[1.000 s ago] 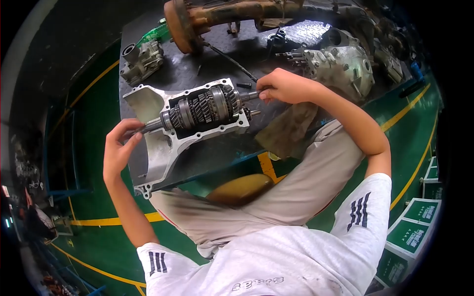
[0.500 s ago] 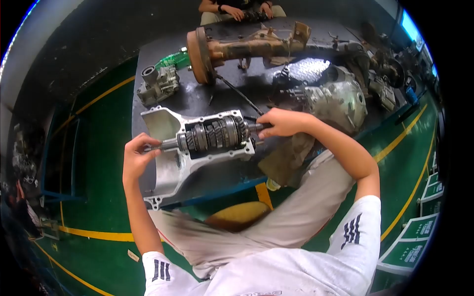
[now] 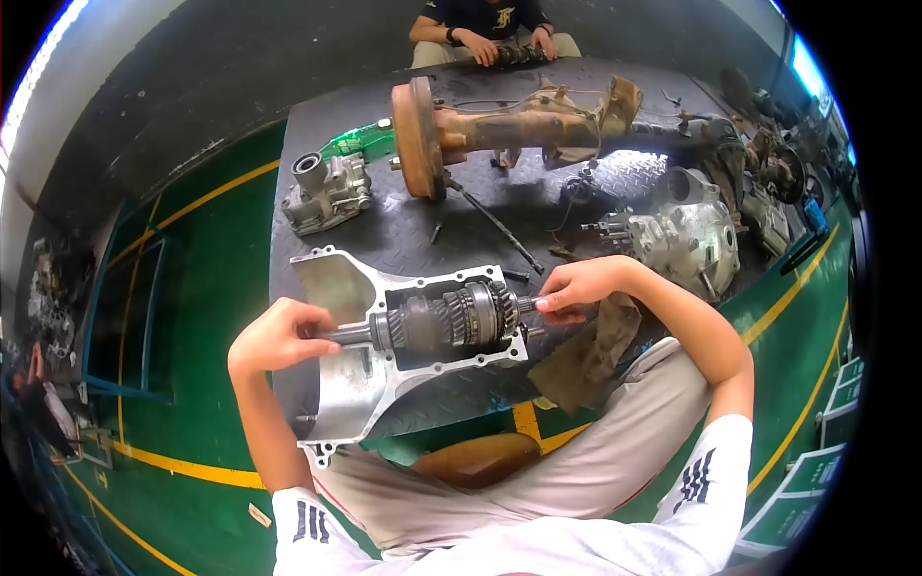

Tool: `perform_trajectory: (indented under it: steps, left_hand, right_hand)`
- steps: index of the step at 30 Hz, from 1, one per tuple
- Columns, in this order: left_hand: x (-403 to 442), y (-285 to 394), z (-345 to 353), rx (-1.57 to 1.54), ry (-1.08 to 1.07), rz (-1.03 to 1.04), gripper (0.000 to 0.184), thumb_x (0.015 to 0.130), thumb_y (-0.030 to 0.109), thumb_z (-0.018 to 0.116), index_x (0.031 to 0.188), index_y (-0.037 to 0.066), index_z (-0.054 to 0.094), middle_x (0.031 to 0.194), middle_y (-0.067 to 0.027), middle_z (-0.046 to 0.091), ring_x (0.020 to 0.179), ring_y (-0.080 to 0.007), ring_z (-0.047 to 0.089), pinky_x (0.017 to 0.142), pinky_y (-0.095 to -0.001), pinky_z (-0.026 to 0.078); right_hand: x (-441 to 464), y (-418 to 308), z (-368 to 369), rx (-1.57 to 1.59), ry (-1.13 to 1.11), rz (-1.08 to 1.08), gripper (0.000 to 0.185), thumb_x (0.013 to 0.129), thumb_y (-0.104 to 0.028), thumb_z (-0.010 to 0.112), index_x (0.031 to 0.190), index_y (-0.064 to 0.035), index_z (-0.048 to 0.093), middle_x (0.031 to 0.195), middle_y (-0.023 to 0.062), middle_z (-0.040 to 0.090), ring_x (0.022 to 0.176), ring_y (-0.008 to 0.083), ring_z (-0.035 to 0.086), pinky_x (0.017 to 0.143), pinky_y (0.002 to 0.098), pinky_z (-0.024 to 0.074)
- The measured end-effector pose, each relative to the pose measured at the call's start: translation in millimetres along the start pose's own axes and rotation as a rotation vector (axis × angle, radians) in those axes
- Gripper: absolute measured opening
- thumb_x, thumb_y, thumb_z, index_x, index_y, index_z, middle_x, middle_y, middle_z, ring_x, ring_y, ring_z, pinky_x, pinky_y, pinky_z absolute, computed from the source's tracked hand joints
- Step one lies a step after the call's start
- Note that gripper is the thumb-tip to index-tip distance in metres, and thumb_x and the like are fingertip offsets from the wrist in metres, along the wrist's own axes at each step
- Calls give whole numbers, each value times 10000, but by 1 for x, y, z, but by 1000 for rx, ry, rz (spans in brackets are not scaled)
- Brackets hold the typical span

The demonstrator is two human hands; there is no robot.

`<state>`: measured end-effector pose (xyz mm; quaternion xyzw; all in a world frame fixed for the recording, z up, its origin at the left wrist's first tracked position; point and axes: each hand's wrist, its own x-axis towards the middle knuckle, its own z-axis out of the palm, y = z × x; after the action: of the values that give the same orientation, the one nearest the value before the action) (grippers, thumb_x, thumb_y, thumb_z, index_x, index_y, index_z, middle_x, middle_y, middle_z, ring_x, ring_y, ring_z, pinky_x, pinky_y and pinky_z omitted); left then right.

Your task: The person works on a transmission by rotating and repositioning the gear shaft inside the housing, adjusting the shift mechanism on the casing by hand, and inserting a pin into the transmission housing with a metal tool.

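A gear shaft [image 3: 444, 320] with several toothed gears lies across the opening of a silver half housing [image 3: 382, 386]. My left hand [image 3: 286, 336] grips the smooth left end of the shaft between thumb and fingers, over the housing's wide bell part. At the other end, my right hand [image 3: 576, 290] pinches the splined shaft tip just beyond the housing's right edge. Below the right hand, a brown cloth [image 3: 588, 353] rests on the table's near edge.
A rusty axle tube with a drum [image 3: 417, 139] spans the table's [image 3: 384, 230] far side. A small casting [image 3: 327, 192] sits back left, a larger gearbox casing [image 3: 687, 235] at right. A thin rod [image 3: 495, 228] lies between. Across the table, a person [image 3: 490, 34] holds a dark part.
The view has tilted up, so the table appears lower and the person across it has come into sight. Both hands still hold the shaft ends, with the left fingers now further over the shaft.
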<state>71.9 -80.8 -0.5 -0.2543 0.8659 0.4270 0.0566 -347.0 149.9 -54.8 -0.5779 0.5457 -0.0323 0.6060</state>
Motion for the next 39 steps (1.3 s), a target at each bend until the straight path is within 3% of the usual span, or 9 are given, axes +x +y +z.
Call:
perform_trajectory:
  steps: [3, 7, 9, 10, 13, 16, 21, 30, 39]
  left_hand:
    - [11, -27, -3, -182, -111, 34, 258, 835, 209, 837, 882, -24, 735, 649, -18, 626, 592, -79, 562, 557, -260, 433]
    - [17, -35, 1, -324, -202, 66, 288, 855, 253, 819, 820, -18, 729, 600, -8, 590, 559, -87, 546, 532, -255, 423]
    - [18, -36, 3, -379, -199, 74, 285, 852, 235, 813, 795, -31, 727, 593, -22, 593, 548, -103, 551, 518, -259, 423]
    - [20, -38, 4, -380, -202, 75, 285, 852, 235, 813, 795, -31, 727, 593, -22, 593, 548, -103, 551, 518, -259, 423]
    - [21, -44, 6, -475, -214, 84, 292, 832, 231, 822, 785, -42, 731, 599, -44, 607, 544, -113, 564, 508, -261, 423]
    - [23, -46, 8, -510, -215, 97, 295, 822, 229, 826, 780, -46, 727, 601, -49, 608, 543, -113, 562, 507, -258, 421]
    - [26, -48, 9, -546, -236, 93, 293, 809, 220, 821, 743, -36, 696, 589, -39, 592, 535, -106, 547, 504, -257, 407]
    - [27, -49, 10, -517, -220, 80, 307, 758, 239, 812, 705, -22, 659, 573, -21, 572, 520, -94, 525, 505, -260, 388]
    - [28, -52, 12, -530, -201, 88, 336, 736, 264, 820, 675, -21, 653, 557, -21, 562, 505, -94, 515, 494, -258, 361]
  right_hand:
    - [5, 9, -6, 164, -55, 120, 525, 1064, -515, 540, 851, -38, 589, 771, -4, 602, 730, 77, 559, 653, 293, 437]
    - [-1, 5, 6, 133, 37, 70, 563, 1049, -532, 565, 871, 1, 609, 743, -20, 592, 735, 100, 572, 662, 330, 463]
    - [-8, -5, 19, -42, 301, -34, 548, 1030, -505, 608, 908, 28, 630, 720, 46, 622, 711, 201, 603, 677, 390, 485]
    - [-11, -10, 21, -39, 302, -31, 548, 1030, -505, 608, 908, 28, 630, 720, 46, 622, 711, 201, 603, 677, 390, 485]
    - [-14, -13, 31, -342, 474, -169, 387, 955, -360, 730, 930, 11, 622, 801, 205, 637, 741, 404, 589, 670, 443, 470]
    - [-11, -6, 40, -523, 679, -300, 379, 902, -343, 784, 902, -1, 619, 762, 185, 636, 744, 402, 607, 668, 462, 474]
    - [2, -21, 40, -477, 555, -183, 486, 761, -408, 873, 892, 5, 653, 767, 205, 688, 809, 426, 683, 720, 475, 535]
    - [12, -26, 34, -442, 476, -127, 425, 739, -343, 890, 965, -25, 720, 788, 193, 708, 811, 390, 699, 716, 440, 544]
    - [15, -22, 42, -489, 564, -89, 436, 700, -335, 902, 953, -24, 730, 820, 193, 716, 819, 398, 694, 736, 453, 541]
